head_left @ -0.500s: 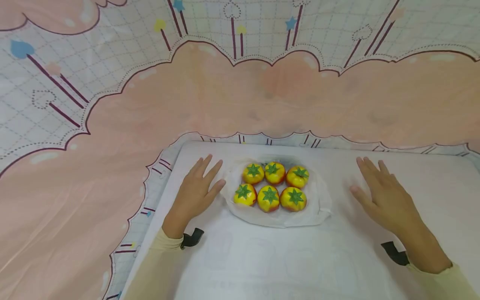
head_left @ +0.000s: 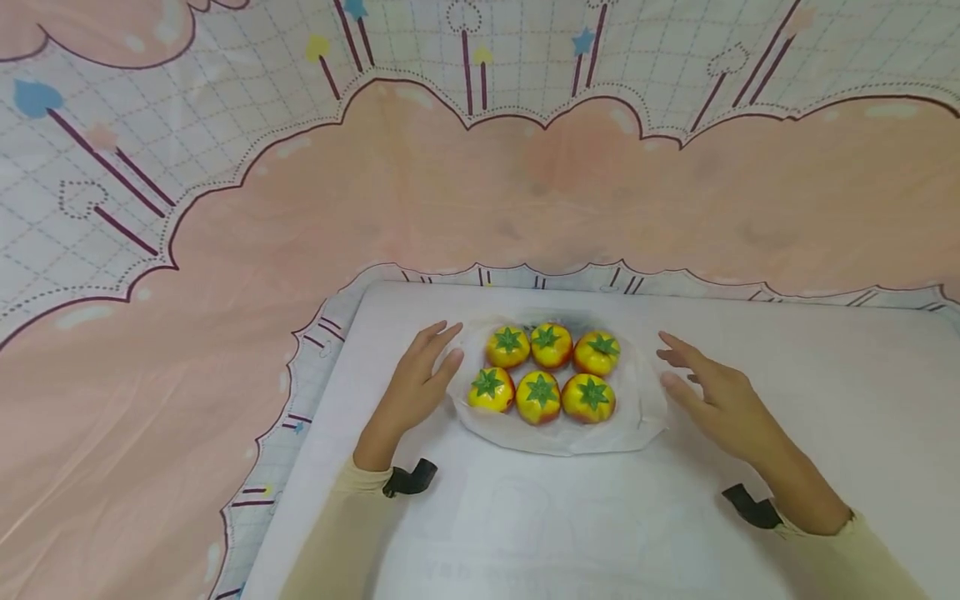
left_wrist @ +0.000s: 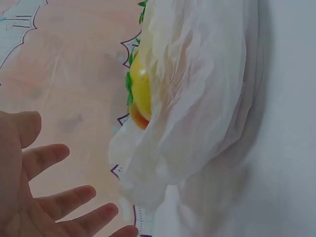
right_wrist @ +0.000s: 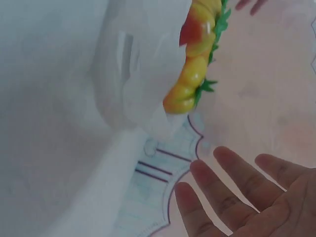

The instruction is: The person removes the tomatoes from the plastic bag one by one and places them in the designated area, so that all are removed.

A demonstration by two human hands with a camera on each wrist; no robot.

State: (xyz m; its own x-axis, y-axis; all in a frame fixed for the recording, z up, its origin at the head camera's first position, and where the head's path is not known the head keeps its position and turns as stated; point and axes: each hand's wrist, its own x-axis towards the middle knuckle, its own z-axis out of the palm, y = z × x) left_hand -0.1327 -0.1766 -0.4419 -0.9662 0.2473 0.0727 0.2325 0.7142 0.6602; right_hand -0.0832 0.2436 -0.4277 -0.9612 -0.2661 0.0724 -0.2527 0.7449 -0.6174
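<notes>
Several yellow-and-red fruits with green leafy tops, like toy persimmons [head_left: 538, 392], sit in two rows inside a thin white plastic bag [head_left: 517, 438] on the table. My left hand [head_left: 411, 385] is just left of the bag, fingers spread and slightly bent, holding nothing. To the right of the bag is my right hand [head_left: 723, 407], its fingers loosely bent and free of any object. In the left wrist view, the crumpled side of the bag [left_wrist: 197, 113] hides most of the fruits. The right wrist view shows my fingers [right_wrist: 227, 202] apart from the bag [right_wrist: 148, 79].
A white tabletop [head_left: 585, 525] lies under the bag and both hands. Behind it and at the left hangs a pink and white patterned cloth [head_left: 525, 200]. Each wrist carries a black strap [head_left: 411, 478].
Both hands have moved inward toward the bag, the left one rightward and the right one leftward. Their fingers are a little more bent. The fruits and bag stay in place.
</notes>
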